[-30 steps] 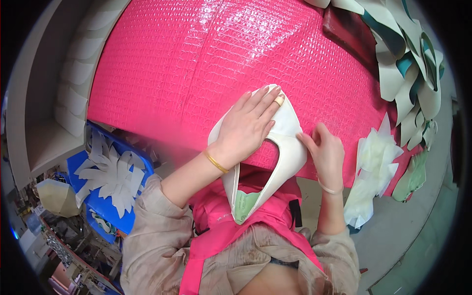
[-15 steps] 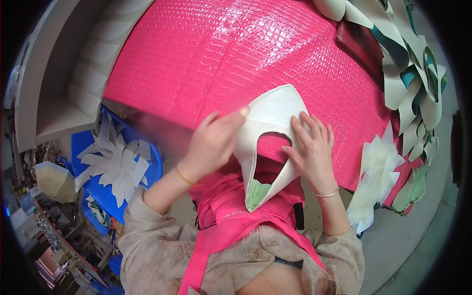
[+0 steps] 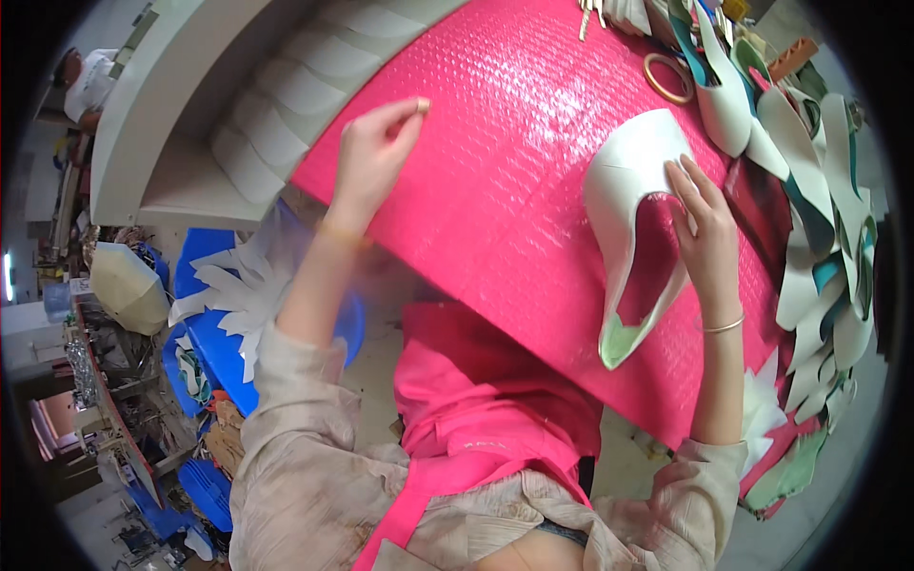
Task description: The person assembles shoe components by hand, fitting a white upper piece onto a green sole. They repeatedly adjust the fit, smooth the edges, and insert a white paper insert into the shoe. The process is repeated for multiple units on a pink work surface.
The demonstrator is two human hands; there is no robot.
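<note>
A white shoe upper (image 3: 609, 195) with pale green lining at its narrow end stands over the pink-covered table, its opening facing me. My right hand (image 3: 706, 214) grips the upper's right edge between thumb and fingers. Away to the left, over the table's left part, my left hand (image 3: 371, 157) is raised with its fingers curled and pinched together. A beige patch shows at the pinching fingertip; whether anything small is held there, I cannot make out.
Pink quilted sheeting covers the table (image 3: 476, 181). White pieces line a grey shelf (image 3: 171, 195) at the left. Below it, a blue bin (image 3: 205, 333) holds white cut pieces (image 3: 243, 295). Stacked shoe uppers (image 3: 809, 190) and a tape roll (image 3: 669, 78) lie at the right.
The right hand has carried the shoe upper from in front of my apron to the right and farther over the table. The left hand has left the upper and moved up and left.
</note>
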